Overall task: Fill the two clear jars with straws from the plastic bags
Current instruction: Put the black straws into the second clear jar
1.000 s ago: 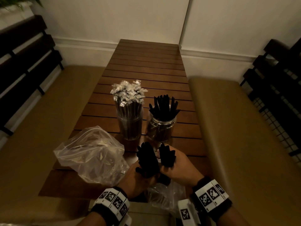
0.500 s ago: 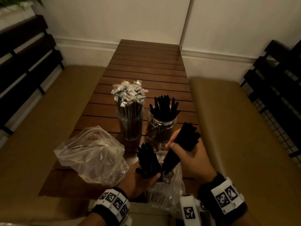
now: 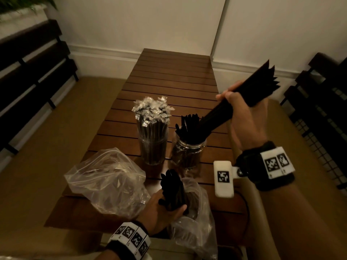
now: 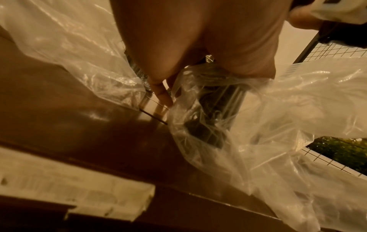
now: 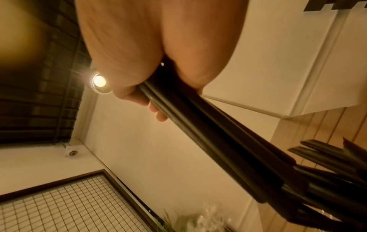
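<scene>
Right hand (image 5: 139, 51) is hiding bundle's (image 5: 208, 125) grip; L palm (image 4: 198, 39) is blocking bag's (image 4: 278, 117) straws; jar bottoms too dark.

Slatted table (image 3: 174, 76), tan benches (image 3: 56, 128)

Your left hand (image 4: 198, 51) reaches into a crumpled clear plastic bag (image 4: 278, 117) lying on the brown wooden table (image 4: 69, 109). Dark straws (image 4: 224, 100), apparently gripped, show blurred through the plastic below the palm.
</scene>
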